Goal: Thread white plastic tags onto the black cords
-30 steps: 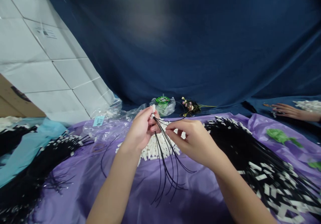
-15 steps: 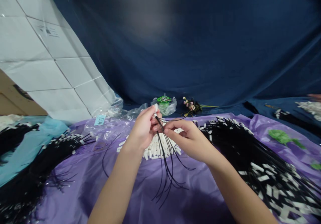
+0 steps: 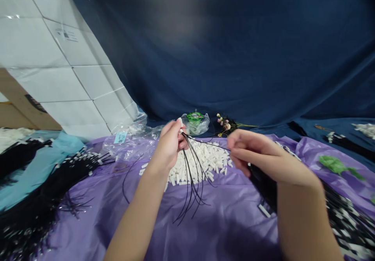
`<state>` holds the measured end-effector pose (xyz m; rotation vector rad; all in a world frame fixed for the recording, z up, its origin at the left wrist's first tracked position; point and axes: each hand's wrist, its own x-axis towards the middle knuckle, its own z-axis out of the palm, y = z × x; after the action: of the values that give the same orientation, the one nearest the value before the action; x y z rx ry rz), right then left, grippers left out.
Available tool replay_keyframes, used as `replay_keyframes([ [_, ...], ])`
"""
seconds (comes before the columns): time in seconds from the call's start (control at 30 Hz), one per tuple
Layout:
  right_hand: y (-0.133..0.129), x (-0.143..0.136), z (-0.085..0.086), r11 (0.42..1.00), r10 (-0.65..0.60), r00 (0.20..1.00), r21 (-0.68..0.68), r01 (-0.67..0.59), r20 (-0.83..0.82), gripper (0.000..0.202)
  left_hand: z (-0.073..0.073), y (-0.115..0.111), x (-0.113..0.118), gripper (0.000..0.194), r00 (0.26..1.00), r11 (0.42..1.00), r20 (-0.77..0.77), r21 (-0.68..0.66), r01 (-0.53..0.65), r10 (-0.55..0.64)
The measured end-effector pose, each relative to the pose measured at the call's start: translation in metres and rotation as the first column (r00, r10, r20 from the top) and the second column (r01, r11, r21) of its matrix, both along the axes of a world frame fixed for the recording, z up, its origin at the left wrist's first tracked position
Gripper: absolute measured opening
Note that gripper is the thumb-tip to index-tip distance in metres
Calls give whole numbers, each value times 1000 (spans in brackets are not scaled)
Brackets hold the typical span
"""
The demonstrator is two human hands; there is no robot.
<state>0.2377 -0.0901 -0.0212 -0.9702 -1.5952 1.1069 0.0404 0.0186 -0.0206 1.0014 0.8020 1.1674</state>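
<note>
My left hand is closed around the ends of several thin black cords, with a white tip standing out above the thumb. The loose lengths hang down over the purple sheet. To the right, my right hand is pinched on one black cord, which runs taut from the left hand's bunch. Below and between the hands lies a heap of small white tube-like pieces. Part of a pile of black cords with white ends is hidden by my right hand and forearm.
Purple plastic sheeting covers the surface. Another black cord bundle lies at left beside light blue plastic. Clear bags, a green item and artificial flowers sit at the back, before a dark blue cloth.
My right hand has moved right, away from the left hand, drawing a cord out straight. My left hand stays nearly in place, and more of the white heap shows.
</note>
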Motion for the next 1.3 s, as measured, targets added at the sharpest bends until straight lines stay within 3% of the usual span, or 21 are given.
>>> replay_keyframes([
  [0.13, -21, 34, 7, 987, 109, 987, 134, -93, -117, 14, -1, 3, -1, 23, 997, 997, -32, 36, -68, 69],
  [0.27, -26, 39, 5, 939, 219, 950, 312, -144, -221, 15, -4, 0, 3, 24, 998, 997, -65, 77, 3, 2],
  [0.37, -20, 25, 7, 905, 141, 897, 421, 54, -419, 12, -8, -4, 8, 26, 992, 990, -108, 116, 79, -66],
  [0.43, -14, 14, 12, 891, 19, 828, 386, 240, -560, 13, -10, -7, 11, 27, 984, 984, -140, 129, 126, -107],
  [0.53, -8, 7, 18, 821, -147, 680, 294, 489, -719, 24, -11, -12, 14, 27, 966, 970, -186, 129, 207, -181],
  [0.6, -7, 10, 21, 785, -153, 587, 263, 561, -795, 15, -12, -16, 16, 27, 954, 961, -210, 130, 245, -215],
  [0.67, -7, 16, 22, 757, -143, 546, 264, 597, -826, 11, -12, -19, 16, 26, 943, 952, -233, 139, 274, -237],
  [0.87, -6, 8, 16, 663, -315, 642, 321, 676, -699, 2, -11, -25, 15, 26, 917, 920, -242, 155, 359, -317],
  [0.97, -2, -14, 6, 467, -564, 675, 491, 736, -475, 7, -7, -30, 14, 25, 912, 911, -204, 141, 388, -357],
  [1.03, 1, -25, 0, 403, -698, 669, 632, 662, -255, 8, -4, -34, 13, 25, 907, 905, -175, 123, 407, -384],
  [1.13, 6, -33, -5, 394, -752, 656, 756, 524, -63, 7, 1, -37, 11, 25, 896, 892, -118, 99, 440, -429],
  [1.3, 10, -33, -2, 352, -774, 632, 815, 461, -23, 6, 5, -40, 8, 26, 850, 843, -21, 114, 526, -527],
])
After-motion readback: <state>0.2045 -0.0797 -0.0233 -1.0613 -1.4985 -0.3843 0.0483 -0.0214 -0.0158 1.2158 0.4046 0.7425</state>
